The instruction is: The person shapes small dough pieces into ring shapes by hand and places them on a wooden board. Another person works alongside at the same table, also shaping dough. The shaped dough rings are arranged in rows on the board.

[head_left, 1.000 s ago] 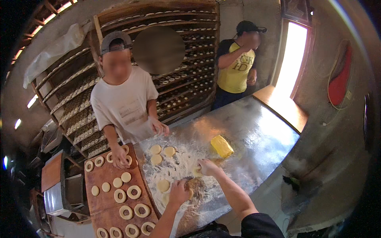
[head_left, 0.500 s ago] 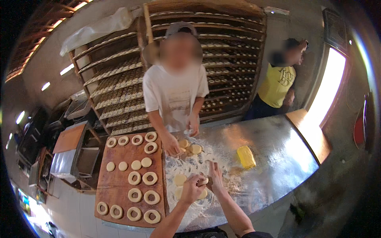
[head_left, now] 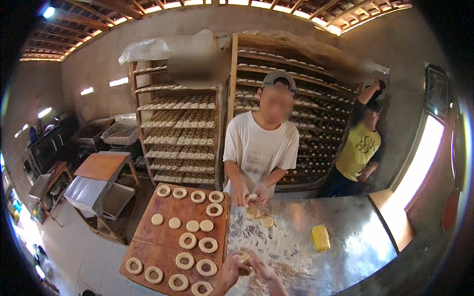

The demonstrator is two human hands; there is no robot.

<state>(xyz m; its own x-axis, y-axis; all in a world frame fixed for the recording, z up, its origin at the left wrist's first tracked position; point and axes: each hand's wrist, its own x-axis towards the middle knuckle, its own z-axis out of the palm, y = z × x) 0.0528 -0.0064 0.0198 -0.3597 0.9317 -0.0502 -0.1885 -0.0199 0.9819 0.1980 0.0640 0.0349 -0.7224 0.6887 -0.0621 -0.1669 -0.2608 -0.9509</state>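
At the lower edge of the metal table, my left hand [head_left: 230, 270] and my right hand [head_left: 265, 272] close around a piece of pale dough [head_left: 243, 257]. My fingers partly cover it, so its full shape is hard to make out. To the left, a wooden board [head_left: 148, 241] carries several dough rings [head_left: 184, 260] and a row of flat dough discs [head_left: 175, 223]. Across the table, a co-worker in a white shirt holds another piece of dough [head_left: 252, 197] in both hands. Two dough discs [head_left: 267, 221] lie on the flour before that person.
Flour coats the metal table [head_left: 291, 222], where a yellow block [head_left: 321, 238] lies to the right. Behind the co-worker rise wooden racks [head_left: 177, 129] filled with dough pieces. A second person in a yellow shirt [head_left: 358, 153] stands at the back right. A small table [head_left: 101, 166] stands left.
The view has tilted upward, so my hands appear lower. My right hand has closed in on the dough beside my left. The co-worker has lifted a dough piece off the table.
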